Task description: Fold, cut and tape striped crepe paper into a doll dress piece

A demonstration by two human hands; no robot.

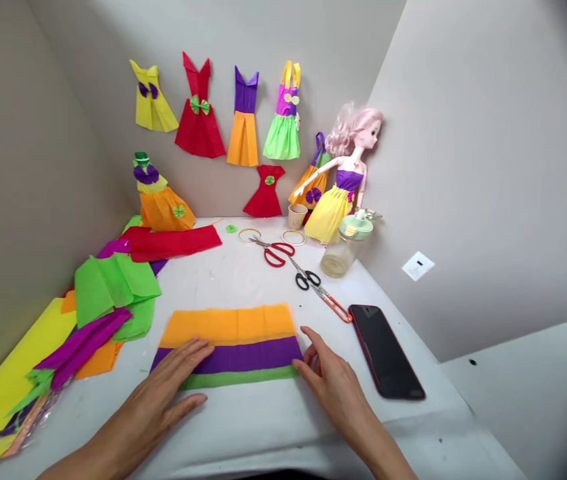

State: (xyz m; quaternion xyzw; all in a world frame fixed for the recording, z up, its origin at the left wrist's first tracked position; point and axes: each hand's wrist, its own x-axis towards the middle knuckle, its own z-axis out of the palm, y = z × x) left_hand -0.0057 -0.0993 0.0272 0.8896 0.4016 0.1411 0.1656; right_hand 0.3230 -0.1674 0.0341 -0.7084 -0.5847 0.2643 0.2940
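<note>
Steadying striped crepe paper (228,347) at the front of the desk (223,287)
Keeping left hand (163,393) and right hand (331,380) open, apart at its sides; light, soft, tearable, best gripped along the edges

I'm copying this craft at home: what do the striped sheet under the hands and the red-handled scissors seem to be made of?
The striped sheet looks like matte crepe paper, with a fine crinkled grain in its orange, purple and green bands. The red-handled scissors seem to have steel blades, going by their metallic sheen, and glossy plastic handles, though a coating can't be ruled out.
</note>
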